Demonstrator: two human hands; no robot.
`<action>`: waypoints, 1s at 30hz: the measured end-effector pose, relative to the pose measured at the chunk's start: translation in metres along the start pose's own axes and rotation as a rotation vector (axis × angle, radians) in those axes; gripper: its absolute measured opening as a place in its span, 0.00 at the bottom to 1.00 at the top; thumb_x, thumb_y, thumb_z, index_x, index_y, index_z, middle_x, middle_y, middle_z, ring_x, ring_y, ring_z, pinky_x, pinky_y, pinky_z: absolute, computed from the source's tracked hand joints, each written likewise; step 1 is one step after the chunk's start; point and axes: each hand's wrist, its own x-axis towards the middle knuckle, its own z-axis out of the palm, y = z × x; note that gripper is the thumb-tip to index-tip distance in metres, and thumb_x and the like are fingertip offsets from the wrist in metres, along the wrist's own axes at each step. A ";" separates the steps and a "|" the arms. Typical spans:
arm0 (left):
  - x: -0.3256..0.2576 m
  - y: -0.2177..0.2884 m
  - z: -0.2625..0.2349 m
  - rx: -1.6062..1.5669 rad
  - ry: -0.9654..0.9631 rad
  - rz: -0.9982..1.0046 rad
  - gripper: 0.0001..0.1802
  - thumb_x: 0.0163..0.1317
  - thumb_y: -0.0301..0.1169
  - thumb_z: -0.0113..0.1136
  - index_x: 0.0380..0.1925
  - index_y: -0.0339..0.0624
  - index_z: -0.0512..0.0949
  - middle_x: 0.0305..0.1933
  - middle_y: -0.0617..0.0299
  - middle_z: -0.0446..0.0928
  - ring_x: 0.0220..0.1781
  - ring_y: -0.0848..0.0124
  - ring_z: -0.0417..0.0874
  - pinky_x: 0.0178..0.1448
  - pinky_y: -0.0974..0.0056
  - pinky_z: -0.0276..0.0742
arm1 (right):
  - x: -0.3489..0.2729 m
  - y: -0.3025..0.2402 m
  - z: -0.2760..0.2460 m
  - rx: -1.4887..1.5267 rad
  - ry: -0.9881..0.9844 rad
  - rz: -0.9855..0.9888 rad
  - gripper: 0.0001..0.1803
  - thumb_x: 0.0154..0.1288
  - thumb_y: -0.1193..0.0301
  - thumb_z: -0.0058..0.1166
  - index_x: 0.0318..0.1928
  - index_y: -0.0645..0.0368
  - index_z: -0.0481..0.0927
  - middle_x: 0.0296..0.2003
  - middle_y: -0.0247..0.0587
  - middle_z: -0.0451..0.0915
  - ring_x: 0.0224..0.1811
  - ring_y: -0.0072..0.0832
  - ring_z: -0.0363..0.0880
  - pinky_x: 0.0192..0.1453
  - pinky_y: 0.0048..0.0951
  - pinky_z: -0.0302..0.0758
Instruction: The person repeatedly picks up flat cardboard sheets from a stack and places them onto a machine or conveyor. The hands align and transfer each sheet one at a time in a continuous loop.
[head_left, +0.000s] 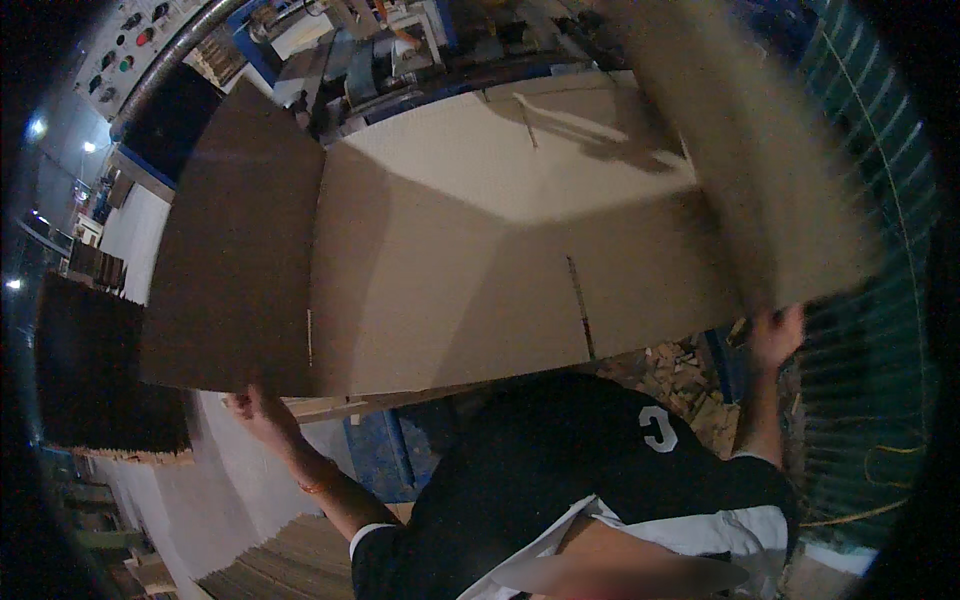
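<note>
A large brown cardboard sheet (480, 250), creased into panels, fills the middle of the view in front of me. My left hand (258, 408) grips its lower left edge under the dark left flap (235, 250). My right hand (775, 335) holds the lower edge of the right flap (760, 150), which is blurred and swung up. My dark shirt and forearms show at the bottom.
A stack of dark cardboard sheets (100, 370) stands at the left, and another flat stack (280, 565) lies at the lower left. Machinery with a control panel (140, 40) is at the top. Wood scraps (680, 370) lie on the floor near a green ribbed wall (880, 330).
</note>
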 end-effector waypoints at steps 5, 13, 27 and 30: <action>-0.040 0.018 0.072 0.583 -0.505 0.298 0.18 0.55 0.21 0.56 0.48 0.38 0.76 0.58 0.48 0.69 0.61 0.60 0.70 0.63 0.57 0.65 | -0.029 -0.013 0.038 0.015 -0.628 -0.630 0.16 0.55 0.73 0.55 0.46 0.54 0.78 0.51 0.41 0.77 0.58 0.41 0.71 0.62 0.46 0.65; -0.041 0.032 0.122 0.907 -1.147 0.484 0.25 0.58 0.25 0.45 0.58 0.46 0.69 0.65 0.55 0.63 0.68 0.57 0.61 0.70 0.50 0.53 | -0.010 -0.005 0.051 0.008 -0.836 -0.650 0.21 0.51 0.75 0.56 0.49 0.53 0.76 0.55 0.38 0.74 0.61 0.41 0.67 0.65 0.47 0.61; 0.054 -0.024 0.164 0.835 -0.953 0.481 0.40 0.41 0.19 0.64 0.60 0.45 0.66 0.65 0.52 0.63 0.67 0.56 0.62 0.69 0.58 0.57 | 0.081 0.029 0.162 -0.216 -0.918 -0.793 0.44 0.46 0.44 0.59 0.63 0.47 0.63 0.66 0.41 0.57 0.68 0.43 0.53 0.68 0.45 0.53; 0.073 -0.049 0.173 0.814 -0.941 0.599 0.34 0.48 0.21 0.58 0.60 0.44 0.66 0.64 0.51 0.63 0.66 0.56 0.63 0.69 0.58 0.58 | 0.102 0.037 0.191 -0.265 -1.044 -0.683 0.42 0.49 0.41 0.54 0.63 0.47 0.64 0.65 0.40 0.59 0.66 0.44 0.57 0.66 0.45 0.57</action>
